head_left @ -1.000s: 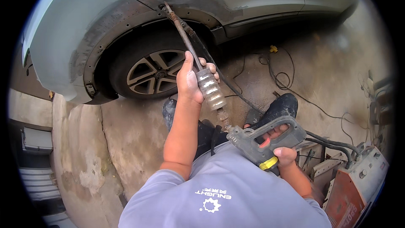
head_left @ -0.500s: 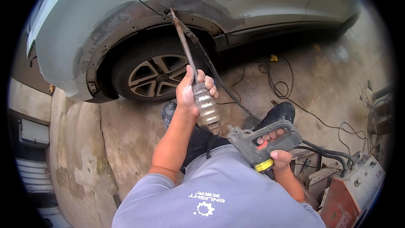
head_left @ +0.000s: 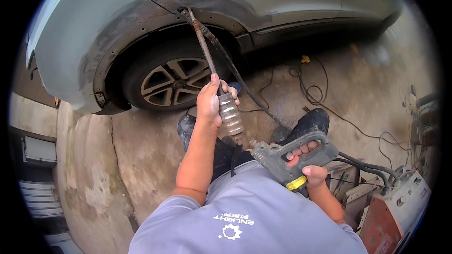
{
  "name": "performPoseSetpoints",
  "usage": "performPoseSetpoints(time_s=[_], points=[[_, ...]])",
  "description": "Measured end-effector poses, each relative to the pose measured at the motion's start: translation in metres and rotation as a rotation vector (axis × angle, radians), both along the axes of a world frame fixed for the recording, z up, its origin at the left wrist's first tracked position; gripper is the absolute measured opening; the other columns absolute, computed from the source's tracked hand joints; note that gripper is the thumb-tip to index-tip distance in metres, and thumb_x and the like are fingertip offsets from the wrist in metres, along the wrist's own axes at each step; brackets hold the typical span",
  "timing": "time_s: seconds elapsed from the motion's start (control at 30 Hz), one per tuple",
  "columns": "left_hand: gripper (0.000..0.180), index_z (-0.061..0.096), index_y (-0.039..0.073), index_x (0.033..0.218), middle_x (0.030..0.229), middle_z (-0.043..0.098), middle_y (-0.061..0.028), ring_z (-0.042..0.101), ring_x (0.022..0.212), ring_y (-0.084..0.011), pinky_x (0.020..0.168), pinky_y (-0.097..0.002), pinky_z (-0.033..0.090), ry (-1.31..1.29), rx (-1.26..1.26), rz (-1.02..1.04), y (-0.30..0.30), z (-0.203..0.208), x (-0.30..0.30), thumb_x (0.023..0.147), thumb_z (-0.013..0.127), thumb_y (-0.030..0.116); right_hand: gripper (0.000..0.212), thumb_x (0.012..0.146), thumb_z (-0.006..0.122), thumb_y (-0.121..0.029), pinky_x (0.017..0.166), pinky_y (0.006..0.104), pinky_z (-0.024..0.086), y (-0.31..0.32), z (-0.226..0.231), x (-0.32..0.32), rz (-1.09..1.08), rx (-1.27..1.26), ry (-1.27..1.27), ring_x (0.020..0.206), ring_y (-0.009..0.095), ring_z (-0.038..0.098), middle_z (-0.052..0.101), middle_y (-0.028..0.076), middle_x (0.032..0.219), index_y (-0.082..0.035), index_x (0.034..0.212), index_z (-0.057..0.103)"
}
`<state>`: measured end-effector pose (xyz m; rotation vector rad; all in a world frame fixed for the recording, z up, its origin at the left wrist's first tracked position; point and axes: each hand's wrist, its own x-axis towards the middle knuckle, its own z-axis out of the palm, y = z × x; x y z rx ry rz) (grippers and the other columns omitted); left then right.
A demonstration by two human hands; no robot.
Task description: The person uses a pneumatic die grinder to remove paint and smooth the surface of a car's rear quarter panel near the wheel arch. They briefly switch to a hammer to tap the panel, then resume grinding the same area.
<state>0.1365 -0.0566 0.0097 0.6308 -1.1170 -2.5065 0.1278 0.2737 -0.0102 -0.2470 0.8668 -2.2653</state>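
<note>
My left hand (head_left: 208, 103) is wrapped round a slide hammer, at its ribbed metal weight (head_left: 230, 115). The hammer's rusty rod (head_left: 203, 44) runs up to the wheel-arch edge of a grey car fender (head_left: 113, 28), its tip near bare, dark sanded metal. Beside the tip, a flat metal bar (head_left: 207, 34) on a thick black cable (head_left: 245, 87) meets the same edge. My right hand (head_left: 314, 175) grips a grey welding gun (head_left: 278, 162) by its loop handle, fingers by the red trigger (head_left: 292, 161). The gun's nozzle sits close to the hammer's lower end, apparently apart.
Below the arch is the car's wheel (head_left: 178, 84). A red and grey machine (head_left: 393, 211) stands at lower right, with thick hoses (head_left: 362, 162) running from it toward the gun. A thin black cord (head_left: 348, 124) and a yellow piece (head_left: 305, 59) lie on the concrete floor (head_left: 155, 146).
The view has shifted slightly. The slide hammer and welding gun keep nearly the same positions in my hands. A small blue round thing now shows behind my left fingers.
</note>
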Motion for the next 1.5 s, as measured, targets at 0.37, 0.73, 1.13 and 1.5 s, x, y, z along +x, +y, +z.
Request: performPoseSetpoints(time_s=[0.37, 0.73, 1.13, 1.5], points=[[0.048, 0.050, 0.010, 0.084, 0.075, 0.060, -0.0147, 0.062, 0.061, -0.0288, 0.057, -0.0413, 0.055, 0.070, 0.085, -0.039, 0.005, 0.010, -0.003, 0.107, 0.048, 0.052, 0.058, 0.058, 0.068, -0.010, 0.102, 0.0452, 0.046, 0.002, -0.005, -0.001, -0.026, -0.018, -0.009, 0.103, 0.023, 0.054, 0.051, 0.002, 0.105, -0.012, 0.114, 0.050], [0.048, 0.050, 0.011, 0.085, 0.078, 0.059, -0.0107, 0.059, 0.069, -0.0278, 0.066, -0.0419, 0.052, 0.322, 0.278, -0.143, 0.008, 0.005, -0.017, 0.109, 0.042, 0.052, 0.070, 0.061, 0.070, -0.008, 0.102, 0.0452, 0.046, 0.008, -0.003, -0.003, 0.056, -0.002, -0.007, 0.106, 0.024, 0.056, 0.059, 0.006, 0.117, -0.011, 0.129, 0.055], [0.048, 0.050, 0.011, 0.086, 0.077, 0.058, -0.0088, 0.059, 0.069, -0.0278, 0.066, -0.0424, 0.050, 0.361, 0.267, -0.137, 0.013, 0.003, -0.021, 0.110, 0.041, 0.052, 0.057, 0.059, 0.069, -0.005, 0.094, 0.0399, 0.046, -0.001, 0.004, 0.005, -0.041, -0.098, -0.071, 0.099, 0.017, 0.048, 0.043, -0.004, 0.098, -0.019, 0.111, 0.051], [0.049, 0.051, 0.011, 0.086, 0.077, 0.059, -0.0109, 0.060, 0.067, -0.0288, 0.065, -0.0441, 0.052, 0.396, 0.338, -0.112, 0.013, 0.008, -0.023, 0.109, 0.040, 0.054, 0.072, 0.061, 0.065, -0.001, 0.100, 0.0435, 0.045, 0.007, -0.006, 0.009, -0.007, -0.220, 0.047, 0.129, 0.027, 0.052, 0.056, -0.001, 0.130, -0.019, 0.131, 0.059]])
